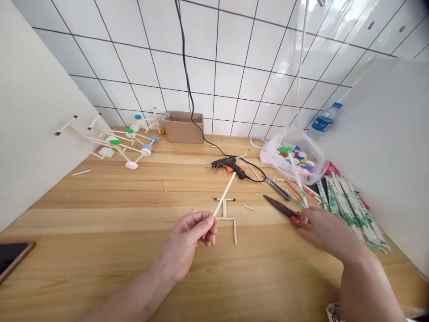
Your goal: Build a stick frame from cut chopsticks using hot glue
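Note:
A bare wooden chopstick slants up from my left hand, pinched between thumb and fingers. Beneath it on the table lies a small frame of joined sticks, with a dark-tipped crosspiece at its top; my left hand hides part of it. My right hand is over to the right, fingers closed around the orange handles of the scissors, whose dark blades point up and left. A wrapped chopstick leans from the plastic bag down to my right hand.
Behind the hands lie a black glue gun and a utility knife. A bag of bottle caps, wrapped chopsticks and a water bottle stand right. Stick-and-cap models, a cardboard box and a phone are left.

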Action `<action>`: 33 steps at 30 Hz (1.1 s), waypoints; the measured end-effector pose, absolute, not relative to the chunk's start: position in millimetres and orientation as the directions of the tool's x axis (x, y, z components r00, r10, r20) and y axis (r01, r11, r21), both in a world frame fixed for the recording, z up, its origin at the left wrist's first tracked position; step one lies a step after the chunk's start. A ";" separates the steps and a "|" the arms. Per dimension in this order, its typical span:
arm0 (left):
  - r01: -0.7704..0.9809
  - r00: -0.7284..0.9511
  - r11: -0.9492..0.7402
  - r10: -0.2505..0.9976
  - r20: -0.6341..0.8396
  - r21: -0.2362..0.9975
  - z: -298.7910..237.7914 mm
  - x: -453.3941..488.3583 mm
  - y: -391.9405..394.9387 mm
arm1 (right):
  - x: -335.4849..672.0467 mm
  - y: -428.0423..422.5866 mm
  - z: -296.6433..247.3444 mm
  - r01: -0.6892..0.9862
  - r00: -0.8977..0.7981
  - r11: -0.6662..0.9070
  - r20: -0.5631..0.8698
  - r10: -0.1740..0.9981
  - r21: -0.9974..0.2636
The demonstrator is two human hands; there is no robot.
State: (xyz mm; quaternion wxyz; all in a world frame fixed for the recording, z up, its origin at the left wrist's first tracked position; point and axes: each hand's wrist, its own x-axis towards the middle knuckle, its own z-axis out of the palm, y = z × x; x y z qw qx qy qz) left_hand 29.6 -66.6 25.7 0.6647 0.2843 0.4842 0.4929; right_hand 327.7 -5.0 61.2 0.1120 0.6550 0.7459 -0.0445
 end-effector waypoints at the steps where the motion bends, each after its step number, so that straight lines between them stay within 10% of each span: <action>1: -0.401 0.040 0.358 0.926 -0.375 0.843 25.8 28.9 -65.8 | 329.9 -5.6 57.5 0.984 -0.101 0.133 -0.247 0.964 0.117; 12: -0.485 0.024 0.346 0.923 -0.383 0.803 24.8 26.3 -64.1 | 337.2 -10.7 40.0 0.974 -0.140 0.172 -0.205 0.969 0.146; 17: -0.455 0.030 0.329 0.935 -0.355 0.828 23.3 27.4 -64.1 | 339.7 -18.3 31.8 0.886 -0.178 0.166 0.013 0.984 -0.432; 23: -0.410 -0.017 0.277 0.950 -0.311 0.869 26.4 29.8 -60.6 | 303.1 -33.5 33.6 0.324 -0.384 -0.210 -0.331 0.862 -0.922; 27: -0.396 -0.047 0.243 0.958 -0.284 0.886 39.5 33.2 -55.6 | 285.6 -34.1 28.6 -0.075 -0.588 -0.484 -0.353 0.727 -0.872; 33: -0.382 -0.064 0.205 0.967 -0.247 0.901 61.9 47.9 -43.2 | 279.7 -32.0 33.6 -0.174 -0.658 -0.576 -0.340 0.671 -0.799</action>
